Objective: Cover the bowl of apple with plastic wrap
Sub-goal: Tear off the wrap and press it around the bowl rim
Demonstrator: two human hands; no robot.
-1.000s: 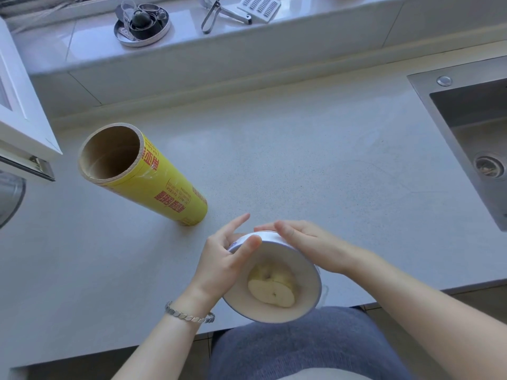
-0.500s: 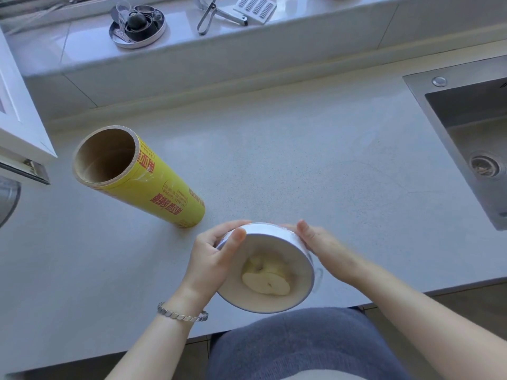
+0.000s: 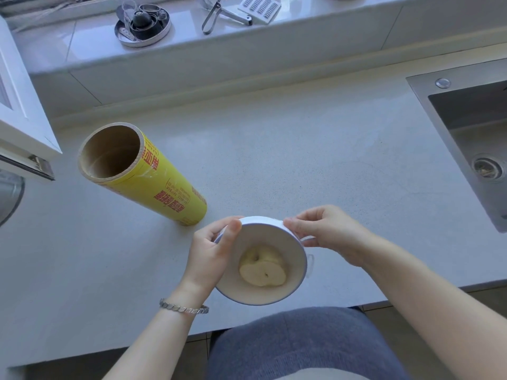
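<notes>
Countertop [image 3: 301, 165] edge, bowl [image 3: 297, 266] overhanging

1. Right hand [image 3: 327, 235]: fingertips shifted from the far rim of the bowl [image 3: 297, 259] round to its right side.
2. Left hand [image 3: 211, 253]: thumb now lies flatter on the near-left rim.
3. Bowl tilt reduced.

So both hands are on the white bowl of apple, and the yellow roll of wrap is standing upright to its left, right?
Not quite. In the head view the yellow roll lies on its side on the counter, not upright. The rest holds: left hand and right hand hold the white bowl of apple.
</notes>
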